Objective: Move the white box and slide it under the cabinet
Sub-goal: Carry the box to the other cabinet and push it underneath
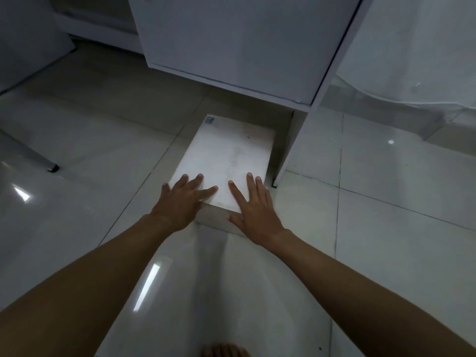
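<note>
A flat white box lies on the tiled floor, its far end just at the gap below the white cabinet. A small blue mark sits at its far left corner. My left hand lies flat on the near left corner of the lid, fingers spread. My right hand rests flat on the near right part of the lid, with the thumb down against the box's near side. Neither hand curls around the box.
The cabinet's side panel stands close to the right of the box and ends in a dark foot. A white cloth hangs at the right. A dark furniture leg touches the floor at left. A bare foot shows at the bottom edge.
</note>
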